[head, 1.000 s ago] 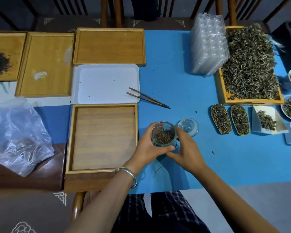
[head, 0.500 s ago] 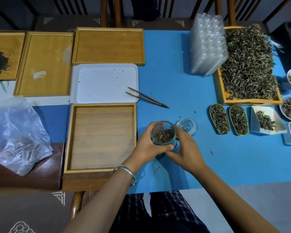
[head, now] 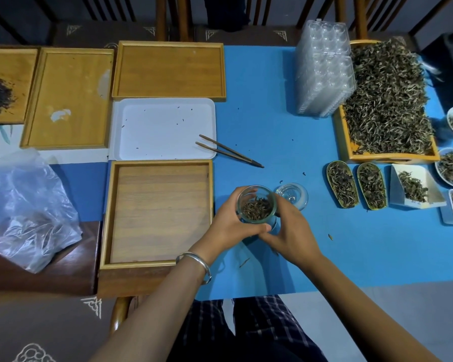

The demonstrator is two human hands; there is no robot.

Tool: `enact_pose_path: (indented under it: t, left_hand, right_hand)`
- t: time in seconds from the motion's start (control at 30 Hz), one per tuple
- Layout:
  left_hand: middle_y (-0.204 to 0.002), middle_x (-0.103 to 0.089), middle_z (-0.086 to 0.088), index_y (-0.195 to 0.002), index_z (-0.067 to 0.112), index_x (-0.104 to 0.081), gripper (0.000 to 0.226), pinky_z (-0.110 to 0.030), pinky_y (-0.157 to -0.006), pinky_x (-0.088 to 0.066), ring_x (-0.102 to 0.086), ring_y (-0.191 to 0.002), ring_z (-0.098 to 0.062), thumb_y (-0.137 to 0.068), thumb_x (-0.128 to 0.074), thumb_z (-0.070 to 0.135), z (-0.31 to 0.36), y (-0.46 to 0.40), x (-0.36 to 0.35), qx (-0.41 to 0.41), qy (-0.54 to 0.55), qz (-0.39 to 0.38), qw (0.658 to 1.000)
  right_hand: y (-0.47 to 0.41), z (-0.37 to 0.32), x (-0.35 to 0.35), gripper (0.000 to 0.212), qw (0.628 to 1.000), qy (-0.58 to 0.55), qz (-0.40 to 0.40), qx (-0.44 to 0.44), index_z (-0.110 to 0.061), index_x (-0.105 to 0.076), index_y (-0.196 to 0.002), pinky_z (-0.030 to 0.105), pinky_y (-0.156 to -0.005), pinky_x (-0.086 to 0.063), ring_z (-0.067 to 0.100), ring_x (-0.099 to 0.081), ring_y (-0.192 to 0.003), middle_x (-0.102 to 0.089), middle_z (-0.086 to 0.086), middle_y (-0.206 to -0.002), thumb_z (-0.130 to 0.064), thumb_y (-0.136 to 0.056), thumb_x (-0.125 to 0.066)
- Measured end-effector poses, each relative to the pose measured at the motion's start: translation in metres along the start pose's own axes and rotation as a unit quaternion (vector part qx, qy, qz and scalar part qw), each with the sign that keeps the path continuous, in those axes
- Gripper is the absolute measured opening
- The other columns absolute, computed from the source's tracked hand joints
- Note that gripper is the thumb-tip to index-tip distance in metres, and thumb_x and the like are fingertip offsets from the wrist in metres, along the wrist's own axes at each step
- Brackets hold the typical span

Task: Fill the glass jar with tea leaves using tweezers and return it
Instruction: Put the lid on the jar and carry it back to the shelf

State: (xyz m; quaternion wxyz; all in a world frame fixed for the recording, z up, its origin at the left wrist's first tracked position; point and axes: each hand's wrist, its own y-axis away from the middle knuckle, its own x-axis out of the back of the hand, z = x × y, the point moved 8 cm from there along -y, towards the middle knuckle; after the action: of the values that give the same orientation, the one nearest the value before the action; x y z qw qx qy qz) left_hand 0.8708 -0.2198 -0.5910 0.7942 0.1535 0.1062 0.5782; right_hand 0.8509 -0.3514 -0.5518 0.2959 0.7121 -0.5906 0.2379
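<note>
Though both wrap glass jar (head: pixel 256 205) — left hand (head: pixel 229 226), right hand (head: pixel 290 231) — jar base hidden.

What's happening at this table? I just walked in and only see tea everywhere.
A person is cupping a small glass jar between the left hand and right hand above the blue table cover. The jar holds some tea leaves and is open; its glass lid lies just beside it. The tweezers rest unused, partly on the white tray.
</note>
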Motion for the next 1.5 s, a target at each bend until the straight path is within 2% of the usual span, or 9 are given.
enact_pose_path:
  t: [0.4,0.57,0.73,0.83,1.0,1.17,1.33,1.4,1.5]
  left_hand:
    - [-0.127,-0.063,-0.004,-0.125,0.02,-0.055,0.082,-0.044,-0.106,-0.047,-0.056,-0.125,-0.009,-0.05,-0.089,0.022,0.001,-0.002,0.005,0.049,0.064,0.003,0.997]
    - [-0.128,-0.062,-0.004,-0.124,0.022,-0.053,0.073,-0.037,-0.102,-0.051,-0.058,-0.124,-0.009,-0.059,-0.086,0.008,-0.004,0.0,0.007,0.078,0.118,0.005,0.99]
    - [-0.125,-0.061,-0.005,-0.128,0.01,-0.051,0.064,-0.029,-0.096,-0.053,-0.063,-0.114,-0.016,-0.074,-0.081,-0.007,-0.015,0.004,0.003,0.117,0.142,0.008,0.983]
    - [-0.122,-0.062,-0.002,-0.129,0.008,-0.05,0.064,-0.022,-0.09,-0.054,-0.064,-0.11,-0.013,-0.074,-0.08,-0.008,-0.012,0.003,0.005,0.112,0.141,0.009,0.984]
    - [-0.126,-0.061,-0.002,-0.129,0.011,-0.051,0.066,-0.023,-0.095,-0.052,-0.062,-0.111,-0.001,-0.073,-0.082,-0.006,-0.008,0.004,0.008,0.088,0.132,0.014,0.987]
    - [-0.128,-0.062,-0.005,-0.13,0.01,-0.052,0.071,-0.033,-0.105,-0.048,-0.056,-0.125,-0.013,-0.068,-0.086,-0.003,-0.005,0.007,0.009,0.065,0.092,0.032,0.993]
    - [-0.119,-0.065,0.014,-0.127,0.031,-0.054,0.077,-0.026,-0.097,-0.05,-0.059,-0.116,-0.004,-0.06,-0.088,0.019,0.016,0.018,0.008,-0.031,-0.031,0.059,0.997]
    - [-0.121,-0.063,0.015,-0.128,0.033,-0.053,0.079,-0.029,-0.099,-0.049,-0.058,-0.118,-0.003,-0.058,-0.087,0.026,0.018,0.019,0.008,-0.04,-0.058,0.064,0.995]
    - [-0.117,-0.063,0.019,-0.124,0.038,-0.054,0.075,-0.031,-0.096,-0.051,-0.057,-0.113,0.001,-0.058,-0.086,0.026,0.017,0.019,0.007,-0.031,-0.102,0.053,0.993]
  right_hand:
    - [-0.012,-0.006,-0.001,0.058,1.0,0.023,-0.014,0.005,-0.027,-0.047,-0.122,0.032,-0.076,-0.05,0.014,-0.055,-0.101,-0.058,-0.007,-0.107,-0.038,-0.07,-0.071]
    - [-0.013,-0.013,0.005,0.07,0.996,0.088,0.014,0.026,-0.026,-0.044,-0.127,0.026,-0.069,-0.045,0.011,-0.048,-0.096,-0.053,-0.007,-0.102,-0.047,-0.064,-0.066]
    - [-0.018,-0.011,0.0,0.074,0.994,0.108,-0.024,0.024,-0.017,-0.045,-0.128,0.034,-0.074,-0.049,0.02,-0.05,-0.099,-0.055,0.001,-0.105,-0.041,-0.063,-0.071]
    - [-0.02,-0.013,0.0,0.071,0.994,0.102,-0.031,0.035,-0.016,-0.046,-0.126,0.031,-0.076,-0.047,0.018,-0.05,-0.097,-0.055,0.0,-0.103,-0.038,-0.064,-0.072]
    - [-0.02,-0.017,0.003,0.073,0.995,0.087,-0.009,0.047,-0.016,-0.047,-0.129,0.028,-0.077,-0.042,0.017,-0.05,-0.097,-0.056,0.0,-0.105,-0.034,-0.064,-0.073]
    - [-0.017,-0.013,-0.003,0.071,0.996,0.066,-0.03,0.043,-0.014,-0.047,-0.128,0.035,-0.081,-0.047,0.02,-0.052,-0.099,-0.056,0.002,-0.107,-0.029,-0.066,-0.077]
    - [-0.012,-0.013,-0.002,0.058,0.999,-0.015,0.004,0.052,-0.024,-0.046,-0.122,0.017,-0.08,-0.044,0.002,-0.054,-0.104,-0.054,-0.015,-0.112,-0.026,-0.073,-0.076]
    - [-0.01,-0.009,-0.006,0.056,0.999,-0.033,0.012,0.029,-0.028,-0.044,-0.12,0.006,-0.076,-0.04,-0.007,-0.053,-0.101,-0.051,-0.023,-0.106,-0.027,-0.073,-0.075]
    - [-0.005,0.0,-0.016,0.057,0.998,-0.058,0.005,-0.002,-0.041,-0.041,-0.116,0.0,-0.072,-0.038,-0.011,-0.053,-0.1,-0.053,-0.027,-0.109,-0.028,-0.073,-0.077]
